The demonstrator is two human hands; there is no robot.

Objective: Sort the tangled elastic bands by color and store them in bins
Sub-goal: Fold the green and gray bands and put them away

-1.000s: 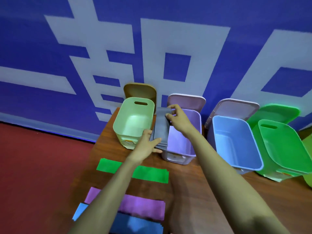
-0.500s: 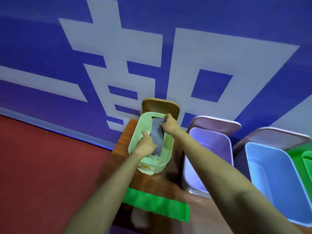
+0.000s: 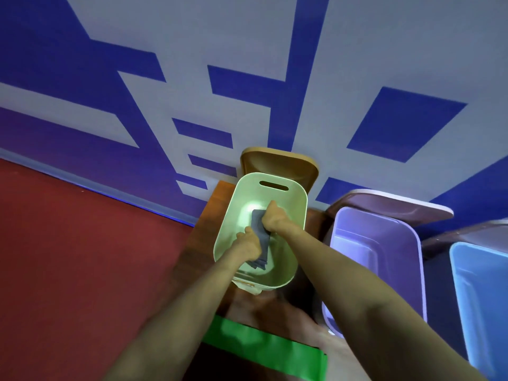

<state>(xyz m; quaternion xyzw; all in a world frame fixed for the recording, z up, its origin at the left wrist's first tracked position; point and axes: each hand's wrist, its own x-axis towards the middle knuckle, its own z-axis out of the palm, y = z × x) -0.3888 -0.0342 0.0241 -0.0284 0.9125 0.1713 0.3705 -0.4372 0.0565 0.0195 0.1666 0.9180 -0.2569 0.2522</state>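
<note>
A stack of grey elastic bands (image 3: pixel 259 235) lies inside the pale green bin (image 3: pixel 298 204), held at both ends. My left hand (image 3: pixel 248 246) grips its near end and my right hand (image 3: pixel 275 220) grips its far end, both hands down inside the bin. A folded green band (image 3: pixel 264 345) lies flat on the wooden table (image 3: pixel 209 221) nearer to me. To the right stand a purple bin (image 3: pixel 384 259) and a blue bin (image 3: pixel 481 298), both open.
A tan lid (image 3: pixel 277 163) leans on the wall behind the green bin, and a purple lid (image 3: pixel 390 200) leans behind the purple bin. The blue-and-white wall sits right behind the bins. Red floor lies to the left of the table edge.
Both hands carried the grey bands leftward from over the purple bin's edge into the pale green bin and lowered them toward its bottom. The view tilted up and left.
</note>
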